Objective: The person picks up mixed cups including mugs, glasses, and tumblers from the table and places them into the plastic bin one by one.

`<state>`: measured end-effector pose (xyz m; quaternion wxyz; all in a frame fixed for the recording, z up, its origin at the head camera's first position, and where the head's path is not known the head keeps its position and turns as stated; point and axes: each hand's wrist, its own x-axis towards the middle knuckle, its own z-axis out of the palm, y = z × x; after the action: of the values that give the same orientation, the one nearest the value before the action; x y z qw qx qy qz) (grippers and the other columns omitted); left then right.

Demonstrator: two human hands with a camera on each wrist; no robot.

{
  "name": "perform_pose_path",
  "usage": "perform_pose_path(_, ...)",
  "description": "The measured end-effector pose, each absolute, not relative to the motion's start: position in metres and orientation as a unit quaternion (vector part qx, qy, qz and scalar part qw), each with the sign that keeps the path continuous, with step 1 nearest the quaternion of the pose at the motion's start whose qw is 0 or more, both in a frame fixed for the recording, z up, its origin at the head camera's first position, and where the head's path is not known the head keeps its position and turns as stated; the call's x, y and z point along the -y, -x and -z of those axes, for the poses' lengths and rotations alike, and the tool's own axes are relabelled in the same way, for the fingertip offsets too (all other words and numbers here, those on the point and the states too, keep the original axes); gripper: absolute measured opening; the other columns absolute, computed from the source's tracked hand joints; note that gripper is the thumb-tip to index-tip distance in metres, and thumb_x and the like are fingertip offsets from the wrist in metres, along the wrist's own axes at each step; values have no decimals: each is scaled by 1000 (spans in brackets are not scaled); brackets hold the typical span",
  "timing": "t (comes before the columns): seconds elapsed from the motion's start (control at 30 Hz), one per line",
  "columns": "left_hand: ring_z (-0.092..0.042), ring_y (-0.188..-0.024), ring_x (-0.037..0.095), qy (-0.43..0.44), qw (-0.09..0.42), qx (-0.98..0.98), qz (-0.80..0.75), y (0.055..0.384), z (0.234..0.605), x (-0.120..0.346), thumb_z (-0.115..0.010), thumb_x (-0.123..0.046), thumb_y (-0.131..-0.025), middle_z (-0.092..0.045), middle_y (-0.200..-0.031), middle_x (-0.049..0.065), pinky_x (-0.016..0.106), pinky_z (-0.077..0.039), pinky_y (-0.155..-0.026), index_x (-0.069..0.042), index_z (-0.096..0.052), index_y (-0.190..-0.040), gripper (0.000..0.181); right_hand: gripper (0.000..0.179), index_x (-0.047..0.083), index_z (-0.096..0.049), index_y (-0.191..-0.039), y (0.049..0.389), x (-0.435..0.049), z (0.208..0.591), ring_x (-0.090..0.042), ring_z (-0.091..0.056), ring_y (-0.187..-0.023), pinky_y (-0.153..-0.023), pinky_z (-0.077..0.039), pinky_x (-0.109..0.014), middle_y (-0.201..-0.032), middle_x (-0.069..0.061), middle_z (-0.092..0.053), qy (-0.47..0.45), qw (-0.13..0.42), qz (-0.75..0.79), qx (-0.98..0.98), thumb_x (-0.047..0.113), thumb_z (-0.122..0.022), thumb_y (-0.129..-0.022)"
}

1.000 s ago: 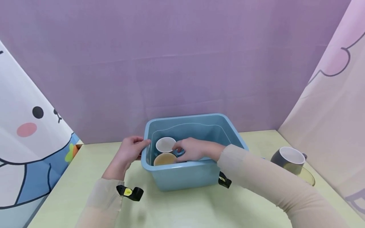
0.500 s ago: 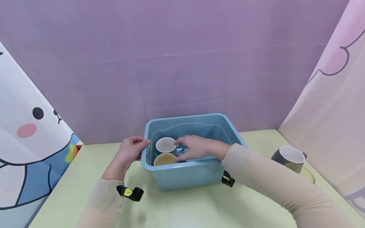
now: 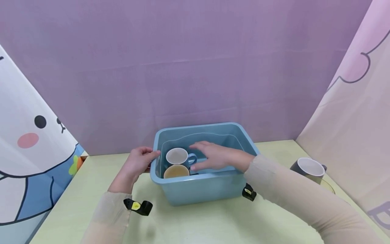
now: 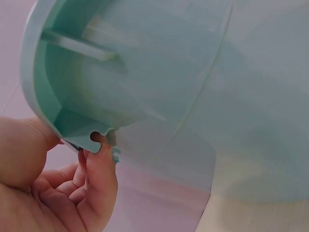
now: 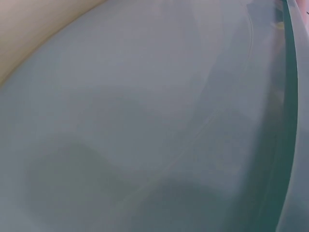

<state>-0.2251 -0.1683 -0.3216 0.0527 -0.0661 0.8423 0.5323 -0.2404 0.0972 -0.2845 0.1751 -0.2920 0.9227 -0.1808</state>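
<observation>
A blue plastic bin (image 3: 201,189) stands on the table. My left hand (image 3: 138,164) grips the left rim of the bin; in the left wrist view its fingers (image 4: 101,181) curl under the edge, with the thumb on the outside. Inside, at the bin's left end, a blue mug (image 3: 182,156) with a white interior stands upright behind a mug (image 3: 176,171) with a cream interior. My right hand (image 3: 213,156) hovers just right of both mugs, fingers spread and holding nothing. The right wrist view shows the bin's wall (image 5: 145,121), not the hand.
A dark grey mug (image 3: 309,167) with a white interior stands at the table's right side, beside a yellowish translucent dish (image 3: 329,187) partly hidden by my right sleeve. A purple cloth (image 3: 195,67) hangs behind the table (image 3: 189,225), with printed cloths at both sides.
My right hand has let go of the blue mug's handle, spread its fingers and drawn back to the right. The mugs stay in place, and my left hand keeps its hold on the bin.
</observation>
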Motion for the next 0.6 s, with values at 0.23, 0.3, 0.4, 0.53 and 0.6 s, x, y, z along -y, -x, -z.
perform_pose_path(0.23, -61, -82, 20, 63, 52, -841, -535, 227, 323, 167, -57, -35, -94, -60, -108, 15, 30, -56, -72, -1, -52, -122, 45, 81, 26, -24, -150, 241, -107, 285, -22, -19, -145, -112, -29, -47, -158, -1, -17, 288, 166, 184, -925, 58, -59, -84)
perform_pose_path(0.3, -61, -82, 20, 62, 52, -841, -536, 227, 324, 167, -57, -35, -94, -60, -109, 15, 30, -56, -72, -1, -52, -123, 45, 81, 26, -24, -150, 241, -109, 285, -23, -19, -145, -112, -29, -48, -158, -2, -17, 288, 164, 183, -926, 58, -59, -84)
perform_pose_path(0.4, -61, -82, 20, 61, 51, -841, -535, 228, 325, 167, -57, -36, -94, -60, -109, 15, 31, -56, -72, -1, -53, -122, 45, 82, 25, -24, -150, 241, -112, 285, -24, -19, -145, -112, -29, -48, -158, -2, -17, 286, 162, 179, -927, 60, -59, -84)
perform_pose_path(0.53, -62, -81, 20, 60, 49, -841, -536, 229, 325, 166, -57, -35, -94, -60, -108, 15, 31, -56, -72, -1, -53, -121, 44, 82, 25, -25, -150, 241, -116, 284, -26, -19, -145, -112, -29, -50, -158, -3, -16, 284, 160, 178, -929, 60, -58, -84)
perform_pose_path(0.6, -62, -81, 20, 59, 48, -841, -536, 229, 326, 166, -57, -34, -94, -60, -108, 16, 31, -56, -72, -1, -53, -121, 44, 81, 25, -24, -150, 240, -118, 283, -27, -18, -145, -111, -28, -52, -159, -3, -15, 282, 159, 177, -929, 60, -58, -84)
